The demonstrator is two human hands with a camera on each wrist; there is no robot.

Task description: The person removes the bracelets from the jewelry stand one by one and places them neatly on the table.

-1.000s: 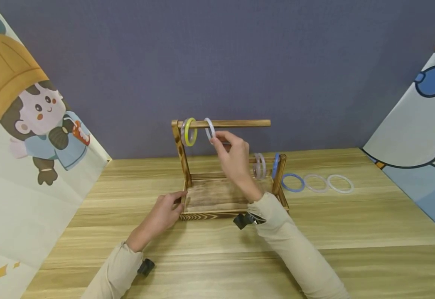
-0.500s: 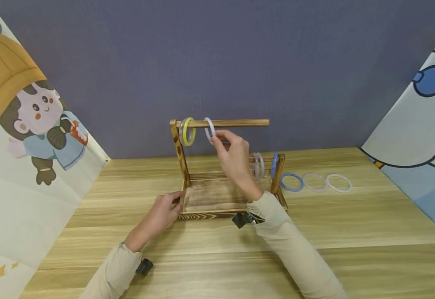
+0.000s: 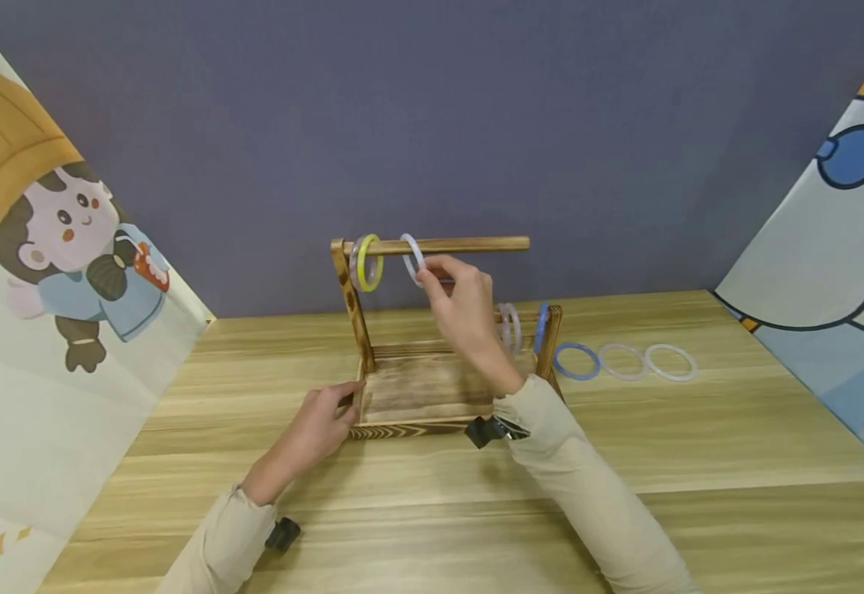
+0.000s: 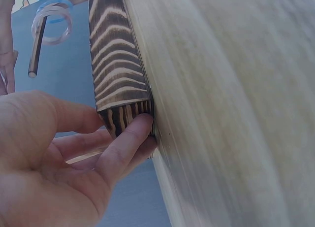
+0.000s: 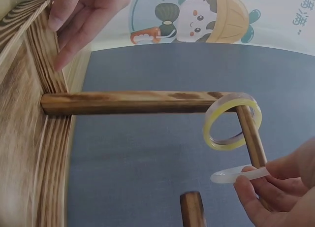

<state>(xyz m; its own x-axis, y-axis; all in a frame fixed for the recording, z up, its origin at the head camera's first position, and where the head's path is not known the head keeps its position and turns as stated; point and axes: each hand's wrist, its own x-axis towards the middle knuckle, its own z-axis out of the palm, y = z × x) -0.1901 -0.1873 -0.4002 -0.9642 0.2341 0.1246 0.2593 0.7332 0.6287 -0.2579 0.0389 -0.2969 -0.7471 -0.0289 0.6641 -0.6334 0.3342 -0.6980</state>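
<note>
A wooden bangle stand (image 3: 432, 396) with a tray base sits on the table. My right hand (image 3: 465, 309) pinches a white bangle (image 3: 413, 260) between thumb and fingers; the bangle encircles the upper bar (image 3: 476, 245). To its left, a yellow bangle (image 3: 369, 263) and a pale purple one (image 3: 355, 264) hang against each other near the post. My left hand (image 4: 74, 153) grips the left end of the tray, thumb and fingers on either side of its striped corner (image 4: 125, 113). Partly behind my right arm, two pale bangles (image 3: 515, 328) and a blue bangle (image 3: 540, 327) hang on the lower bar.
On the table right of the stand lie a blue bangle (image 3: 577, 361), a pale pink bangle (image 3: 623, 362) and a white bangle (image 3: 671, 362) in a row. A grey panel (image 3: 432, 124) rises behind, and printed cartoon panels (image 3: 53, 247) flank the table.
The whole scene has drifted slightly left in the head view. On the stand, the white bangle and both hands have barely moved.
</note>
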